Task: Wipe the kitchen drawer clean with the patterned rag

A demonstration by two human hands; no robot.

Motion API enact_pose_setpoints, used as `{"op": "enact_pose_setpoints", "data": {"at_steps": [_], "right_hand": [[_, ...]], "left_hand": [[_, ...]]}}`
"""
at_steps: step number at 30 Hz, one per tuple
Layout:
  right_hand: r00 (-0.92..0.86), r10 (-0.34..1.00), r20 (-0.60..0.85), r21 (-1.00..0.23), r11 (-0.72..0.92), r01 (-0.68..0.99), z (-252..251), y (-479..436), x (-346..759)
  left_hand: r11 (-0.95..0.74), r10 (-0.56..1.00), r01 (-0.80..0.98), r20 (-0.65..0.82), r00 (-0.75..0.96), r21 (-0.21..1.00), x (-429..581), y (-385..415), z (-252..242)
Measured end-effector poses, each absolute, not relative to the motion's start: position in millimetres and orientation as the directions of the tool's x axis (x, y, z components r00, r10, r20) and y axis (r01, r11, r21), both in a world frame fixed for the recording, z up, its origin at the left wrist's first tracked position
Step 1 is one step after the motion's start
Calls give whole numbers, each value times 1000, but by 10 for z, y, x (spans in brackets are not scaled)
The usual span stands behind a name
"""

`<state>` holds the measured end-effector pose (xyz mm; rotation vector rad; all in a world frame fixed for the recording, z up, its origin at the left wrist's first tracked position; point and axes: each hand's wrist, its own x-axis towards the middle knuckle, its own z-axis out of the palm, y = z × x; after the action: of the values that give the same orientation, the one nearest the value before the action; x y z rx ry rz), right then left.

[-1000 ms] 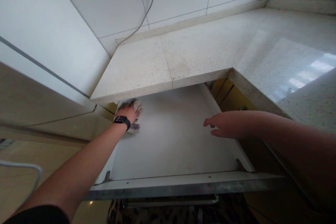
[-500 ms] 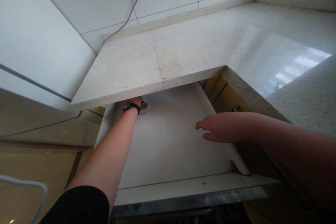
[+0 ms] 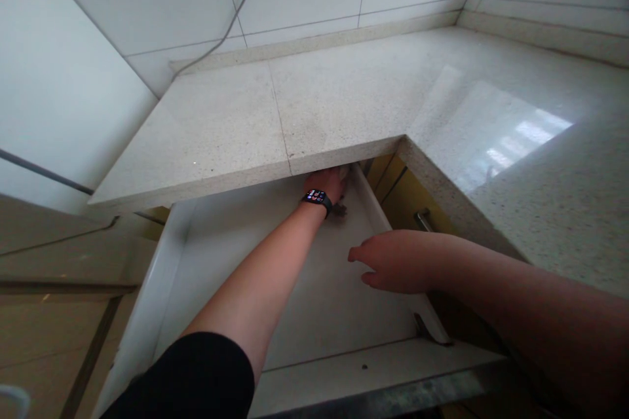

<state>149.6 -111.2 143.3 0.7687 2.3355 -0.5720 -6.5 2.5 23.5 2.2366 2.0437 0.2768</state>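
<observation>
My left hand (image 3: 328,184), with a black watch (image 3: 317,199) on its wrist, reaches deep into the pulled-out white drawer (image 3: 221,262), near its back right corner. A crumpled, greyish-brown cloth or rag (image 3: 339,211) shows beside and under the hand, which looks closed on it; the fingertips are partly hidden. Over the drawer's right side hovers my right hand (image 3: 393,262), fingers apart and holding nothing.
A speckled pale countertop (image 3: 236,124) overhangs the drawer's back and turns along the right. A grey cable (image 3: 240,6) hangs down the tiled wall. Yellow cabinet fronts with a metal handle (image 3: 423,219) lie right of the drawer.
My left hand has moved from the drawer's back left to its back right, and the dark crumpled thing went with it. My right hand keeps its shape. The view has shifted slightly.
</observation>
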Motion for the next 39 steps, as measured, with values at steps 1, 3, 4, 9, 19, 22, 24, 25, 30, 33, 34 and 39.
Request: {"op": "enact_pose_setpoints", "data": {"at_steps": [1,3,4,9,19,22,24,25,30,33,34,39], "right_hand": [[-645,377,-664,-204,739,642,1445,-1116,1493],[-648,368,-667,-205,746,634,1462,-1115,1490],[-648,363,-669,-205,749,631,1469,-1113,1489],[-650,358,-670,-204,754,625,1472,-1102,1482],[-646,364,-671,-199,751,630,1466,-1122,1496],[-645,361,-673,-197,754,627,1472,-1129,1493],[-649,361,-670,-187,763,618,1474,-1134,1490],[-654,359,-666,-186,769,611,1473,-1135,1491],[-687,348,-638,-206,782,588,1461,-1135,1517],[-683,350,-641,-210,776,595,1466,-1135,1535],[-680,352,-643,-210,773,598,1470,-1137,1539],[-665,361,-654,-214,755,620,1495,-1147,1537]], "left_hand": [[-104,994,975,65,93,196,-23,55,233],[-121,992,974,66,110,193,0,90,231],[-129,991,974,70,117,189,-7,93,231],[-154,987,976,64,145,152,-43,-20,246],[-166,986,981,46,162,96,131,-393,245],[-147,988,986,57,143,76,193,-451,249],[-131,990,989,59,127,72,233,-486,256],[-125,991,990,56,121,72,250,-502,261],[-133,990,988,51,129,84,267,-538,292],[-140,990,986,38,137,96,248,-538,306],[-140,990,985,31,137,100,241,-538,309],[-145,989,982,-1,146,120,174,-503,289]]}}
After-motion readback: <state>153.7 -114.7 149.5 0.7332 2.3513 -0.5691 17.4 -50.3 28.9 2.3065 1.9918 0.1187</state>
